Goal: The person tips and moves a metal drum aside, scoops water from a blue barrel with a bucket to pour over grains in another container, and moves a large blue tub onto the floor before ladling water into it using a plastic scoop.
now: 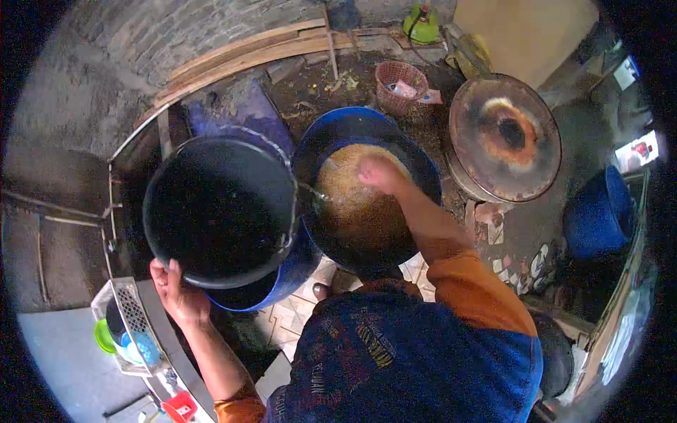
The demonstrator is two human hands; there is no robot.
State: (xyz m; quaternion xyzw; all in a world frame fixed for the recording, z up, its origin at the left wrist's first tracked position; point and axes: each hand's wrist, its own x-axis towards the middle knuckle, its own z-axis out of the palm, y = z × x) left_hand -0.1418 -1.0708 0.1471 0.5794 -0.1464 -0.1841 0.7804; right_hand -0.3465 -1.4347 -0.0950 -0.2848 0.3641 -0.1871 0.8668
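Note:
My left hand (178,292) grips the lower left rim of a large black bucket (218,211), its fingers curled over the edge. The bucket sits over a blue drum (293,271) that shows below its rim. A light-coloured handle (285,240) runs along the bucket's right edge. My right hand (381,174) is over a second blue drum (331,120) holding a mass of tan, grainy material (352,211), whose kind I cannot make out. The fingers of that hand look curled in, slightly blurred; whatever they hold is hidden.
A round, rusty metal lid (508,137) covers a drum at the right. Behind stand a pink basket (400,88), a green gas cylinder (421,27) and wooden planks (261,53). A white crate (130,324) is at lower left, a blue barrel (599,215) at far right.

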